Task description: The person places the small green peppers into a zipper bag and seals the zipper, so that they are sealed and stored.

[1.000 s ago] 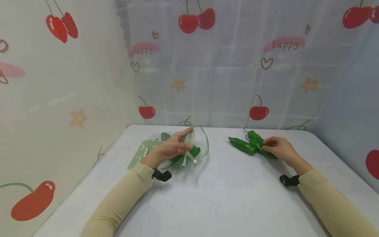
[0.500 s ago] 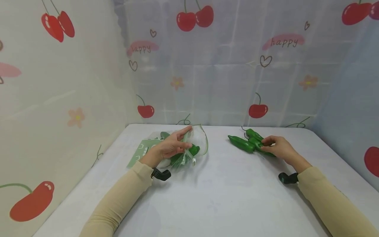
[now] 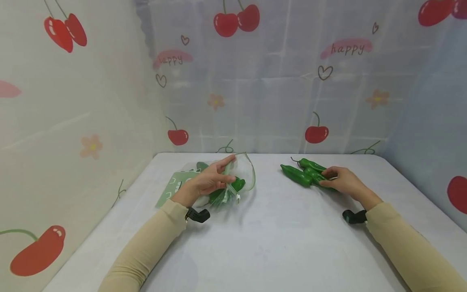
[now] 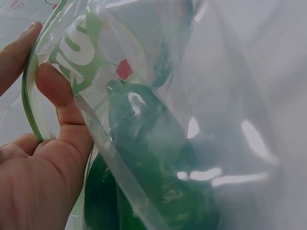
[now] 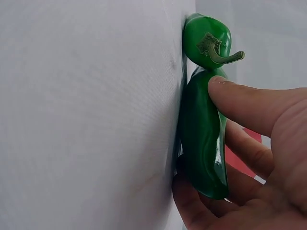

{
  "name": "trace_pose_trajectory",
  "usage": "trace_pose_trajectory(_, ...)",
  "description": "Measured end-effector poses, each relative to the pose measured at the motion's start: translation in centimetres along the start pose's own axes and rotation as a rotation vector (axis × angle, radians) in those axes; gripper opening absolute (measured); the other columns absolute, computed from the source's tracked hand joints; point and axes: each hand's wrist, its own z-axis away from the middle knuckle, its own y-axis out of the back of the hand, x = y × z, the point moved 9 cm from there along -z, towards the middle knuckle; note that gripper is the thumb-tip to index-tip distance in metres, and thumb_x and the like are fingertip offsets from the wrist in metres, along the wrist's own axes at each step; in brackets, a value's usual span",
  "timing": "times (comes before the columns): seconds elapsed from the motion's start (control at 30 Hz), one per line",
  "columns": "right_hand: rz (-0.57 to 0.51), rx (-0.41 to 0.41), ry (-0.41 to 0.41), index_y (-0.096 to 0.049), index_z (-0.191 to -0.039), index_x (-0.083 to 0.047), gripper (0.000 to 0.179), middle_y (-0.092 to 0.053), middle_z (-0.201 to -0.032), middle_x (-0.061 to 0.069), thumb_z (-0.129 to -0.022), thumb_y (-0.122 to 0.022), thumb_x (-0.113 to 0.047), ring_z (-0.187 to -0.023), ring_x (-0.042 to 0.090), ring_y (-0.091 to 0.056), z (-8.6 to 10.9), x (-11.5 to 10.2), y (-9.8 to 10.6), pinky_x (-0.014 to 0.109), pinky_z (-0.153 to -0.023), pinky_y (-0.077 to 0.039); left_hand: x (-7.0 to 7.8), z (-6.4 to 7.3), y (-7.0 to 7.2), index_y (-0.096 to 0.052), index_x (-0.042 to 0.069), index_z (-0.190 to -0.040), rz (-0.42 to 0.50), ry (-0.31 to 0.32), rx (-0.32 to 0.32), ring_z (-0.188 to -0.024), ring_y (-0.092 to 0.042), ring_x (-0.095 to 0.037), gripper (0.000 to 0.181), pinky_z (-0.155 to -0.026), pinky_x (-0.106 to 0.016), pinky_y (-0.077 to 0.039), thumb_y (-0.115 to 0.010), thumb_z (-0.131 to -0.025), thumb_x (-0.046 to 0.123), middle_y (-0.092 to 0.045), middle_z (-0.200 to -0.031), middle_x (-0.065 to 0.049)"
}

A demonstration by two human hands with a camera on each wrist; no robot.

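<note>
At the table's left side my left hand [image 3: 211, 180] holds the mouth of a clear zip bag [image 3: 249, 164] with green edging. Through the film in the left wrist view, green peppers [image 4: 148, 143] show inside the bag. To the right, several green peppers lie close together on the table: one [image 3: 294, 175] points left and another [image 3: 310, 164] lies behind with a thin curved stem. My right hand [image 3: 343, 182] grips a green pepper [image 5: 204, 136] between thumb and fingers. Against the far end of that pepper sits another pepper's stem end [image 5: 206, 40] in the right wrist view.
Beside the bag lies its green printed part [image 3: 171, 190], partly behind my left forearm. A white cloth covers the table [image 3: 262, 243]. Cherry-printed curtains [image 3: 270, 101] stand along the back and both sides. A black wrist device [image 3: 354, 217] hangs below each wrist.
The rear pepper has swung a little, its stem now further left. My right hand has shifted slightly left along with the gripped pepper. My left hand stays on the bag. The head view has tilted slightly.
</note>
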Motion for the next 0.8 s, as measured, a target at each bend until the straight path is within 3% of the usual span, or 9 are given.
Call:
trace_pose_trajectory(0.47, 0.03, -0.019, -0.017, -0.051, -0.141, 0.007, 0.066, -0.052, -0.142, 0.036, -0.092, -0.077, -0.03, -0.128, 0.05, -0.05, -0.18, 0.43, -0.34, 0.066, -0.109, -0.04, 0.06, -0.1, -0.16, -0.011, 0.021, -0.168, 0.002, -0.007, -0.019, -0.088, -0.06, -0.01, 0.093, -0.069, -0.023, -0.054, -0.062, -0.096, -0.009, -0.005, -0.175, 0.008)
trace_pose_trajectory(0.8, 0.031, -0.001, -0.015, -0.052, -0.14, 0.005, 0.062, -0.052, -0.14, 0.034, -0.093, -0.075, -0.03, -0.124, 0.048, -0.05, -0.12, 0.22, 0.08, 0.065, -0.104, -0.044, -0.01, -0.03, 0.08, -0.015, 0.022, -0.167, 0.016, -0.01, -0.007, -0.088, -0.059, -0.01, 0.097, -0.068, -0.023, -0.054, -0.071, -0.093, -0.004, -0.007, -0.175, 0.008)
